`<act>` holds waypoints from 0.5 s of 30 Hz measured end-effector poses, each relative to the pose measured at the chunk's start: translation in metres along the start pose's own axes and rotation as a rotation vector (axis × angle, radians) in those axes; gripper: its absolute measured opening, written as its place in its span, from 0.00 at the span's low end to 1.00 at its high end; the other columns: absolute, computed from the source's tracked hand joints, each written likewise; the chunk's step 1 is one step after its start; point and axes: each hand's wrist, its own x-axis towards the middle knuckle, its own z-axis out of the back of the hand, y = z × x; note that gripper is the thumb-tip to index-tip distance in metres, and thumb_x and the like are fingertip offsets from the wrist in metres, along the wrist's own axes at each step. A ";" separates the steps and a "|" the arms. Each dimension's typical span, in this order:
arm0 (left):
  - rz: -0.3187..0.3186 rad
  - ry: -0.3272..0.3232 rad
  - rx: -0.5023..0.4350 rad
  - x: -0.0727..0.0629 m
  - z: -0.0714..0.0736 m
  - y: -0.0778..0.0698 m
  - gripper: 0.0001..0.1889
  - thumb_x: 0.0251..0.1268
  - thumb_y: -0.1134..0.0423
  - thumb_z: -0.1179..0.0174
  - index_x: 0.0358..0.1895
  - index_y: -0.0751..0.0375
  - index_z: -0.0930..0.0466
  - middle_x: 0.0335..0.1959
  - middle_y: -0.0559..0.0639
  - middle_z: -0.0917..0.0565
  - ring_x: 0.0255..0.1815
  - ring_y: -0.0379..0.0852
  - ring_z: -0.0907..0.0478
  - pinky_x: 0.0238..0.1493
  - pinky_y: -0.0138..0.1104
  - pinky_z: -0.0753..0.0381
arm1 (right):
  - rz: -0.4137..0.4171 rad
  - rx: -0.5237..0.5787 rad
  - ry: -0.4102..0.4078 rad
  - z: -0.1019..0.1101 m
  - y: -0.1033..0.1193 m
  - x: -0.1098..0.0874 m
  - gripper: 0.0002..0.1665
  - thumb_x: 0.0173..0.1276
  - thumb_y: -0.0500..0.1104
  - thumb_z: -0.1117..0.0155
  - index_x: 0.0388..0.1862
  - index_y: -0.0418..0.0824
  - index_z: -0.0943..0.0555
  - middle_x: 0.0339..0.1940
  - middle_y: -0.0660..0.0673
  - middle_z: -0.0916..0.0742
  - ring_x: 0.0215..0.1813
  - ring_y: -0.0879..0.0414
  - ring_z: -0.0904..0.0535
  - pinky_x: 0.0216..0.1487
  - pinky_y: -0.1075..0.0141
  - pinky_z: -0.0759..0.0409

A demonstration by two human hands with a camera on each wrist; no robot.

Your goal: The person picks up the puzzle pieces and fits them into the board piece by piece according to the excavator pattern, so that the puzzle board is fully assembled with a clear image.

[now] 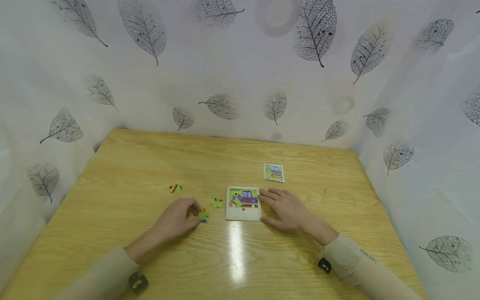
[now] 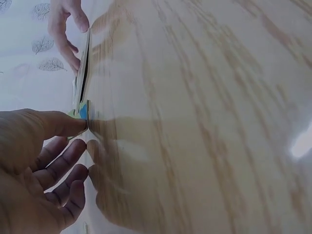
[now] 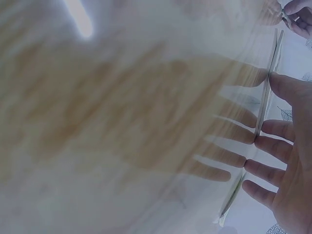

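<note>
My left hand [image 1: 180, 217] pinches a green puzzle piece [image 1: 203, 216] with a blue corner between thumb and index finger, low over the table. In the left wrist view, the blue edge of this piece [image 2: 84, 110] shows past the thumb tip. The puzzle board [image 1: 243, 214], a pale square frame, lies right of it with a blue and red digger picture across its upper part. The lower part of the board is bare white. My right hand [image 1: 283, 209] rests along the board's right edge, its fingers spread and mostly straight in the right wrist view.
Another green puzzle piece [image 1: 217, 203] lies just left of the board. An orange, brown and green piece [image 1: 175, 189] sits farther left and back. Behind the board is a small picture card [image 1: 274, 172] of the digger. Leaf-print curtains [image 1: 240, 71] surround the wooden table [image 1: 131, 166].
</note>
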 end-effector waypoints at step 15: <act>-0.056 -0.003 -0.215 0.014 -0.014 -0.013 0.06 0.63 0.69 0.30 0.42 0.59 0.15 0.36 0.48 0.11 0.34 0.35 0.19 0.36 0.26 0.19 | 0.010 -0.007 0.001 -0.002 -0.002 0.001 0.42 0.77 0.66 0.42 0.80 0.43 0.30 0.81 0.42 0.26 0.78 0.39 0.27 0.75 0.41 0.26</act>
